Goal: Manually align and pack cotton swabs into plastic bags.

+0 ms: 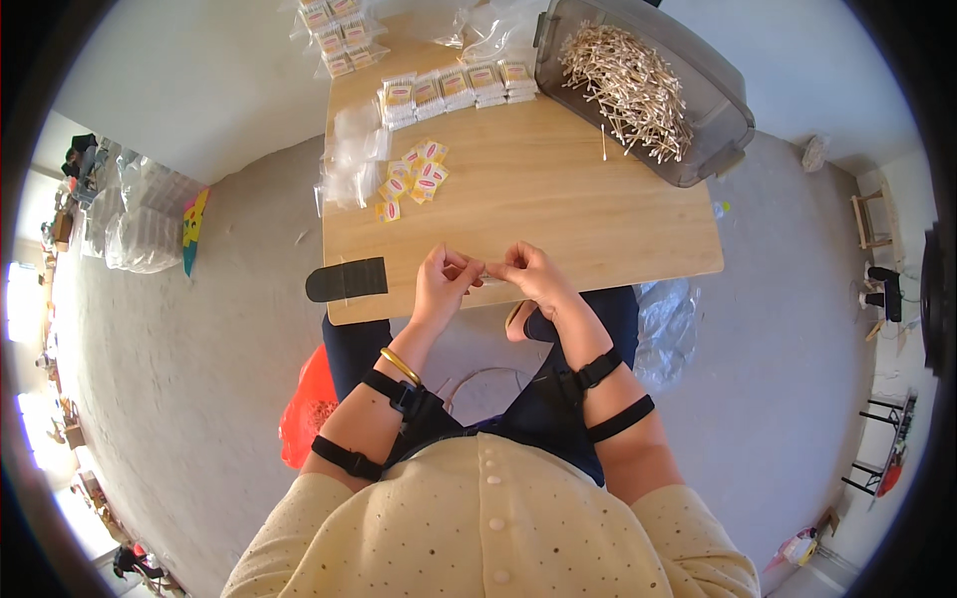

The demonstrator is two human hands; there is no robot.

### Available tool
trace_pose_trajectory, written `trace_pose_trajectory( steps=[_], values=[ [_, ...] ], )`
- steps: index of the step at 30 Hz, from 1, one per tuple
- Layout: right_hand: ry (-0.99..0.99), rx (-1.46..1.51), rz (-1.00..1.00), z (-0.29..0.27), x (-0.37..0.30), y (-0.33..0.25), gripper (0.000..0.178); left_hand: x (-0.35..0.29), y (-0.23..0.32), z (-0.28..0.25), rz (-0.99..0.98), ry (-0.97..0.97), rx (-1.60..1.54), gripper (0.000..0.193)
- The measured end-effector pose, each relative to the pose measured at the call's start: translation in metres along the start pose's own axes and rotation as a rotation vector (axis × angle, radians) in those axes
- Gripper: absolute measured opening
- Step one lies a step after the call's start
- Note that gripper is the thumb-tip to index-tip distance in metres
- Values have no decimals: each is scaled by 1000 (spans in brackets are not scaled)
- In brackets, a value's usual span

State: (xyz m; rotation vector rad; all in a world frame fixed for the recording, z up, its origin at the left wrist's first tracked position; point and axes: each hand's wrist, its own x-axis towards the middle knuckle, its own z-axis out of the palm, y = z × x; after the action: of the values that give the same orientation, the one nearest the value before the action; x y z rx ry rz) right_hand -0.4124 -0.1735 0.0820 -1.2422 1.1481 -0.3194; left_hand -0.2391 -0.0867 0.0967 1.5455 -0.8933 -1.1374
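Close together over the near edge of the table, my left hand and my right hand are both closed in a pinch. Between their fingertips is a small clear plastic bag, mostly covered by the fingers; its contents cannot be made out. Beyond my left hand lie several loose yellow-and-white label cards. A pile of clear plastic bags sits beside them. Packed bundles of cotton swabs stand in a row farther back. At the far right, a grey plastic bin holds a heap of loose cotton swabs.
A black pad lies at the left front edge of the wooden table. More bagged swab packs are at the far left corner. A single swab lies against the bin. A red plastic bag is on the floor by my left leg.
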Motion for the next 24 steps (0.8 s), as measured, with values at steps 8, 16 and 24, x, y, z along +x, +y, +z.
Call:
trace_pose_trajectory(
  steps=[8, 16, 24],
  values=[
    [4, -97, -39, 5, -16, -25, 30, 8, 1, -17, -84, -117, -39, 21],
    [0, 22, -214, -2, -9, 1, 19, 10, -2, -23, -102, -149, -43, 27],
    [35, -203, -379, 1, -14, -10, 26, 12, -2, -23, -63, -142, 29, 29]
  ],
)
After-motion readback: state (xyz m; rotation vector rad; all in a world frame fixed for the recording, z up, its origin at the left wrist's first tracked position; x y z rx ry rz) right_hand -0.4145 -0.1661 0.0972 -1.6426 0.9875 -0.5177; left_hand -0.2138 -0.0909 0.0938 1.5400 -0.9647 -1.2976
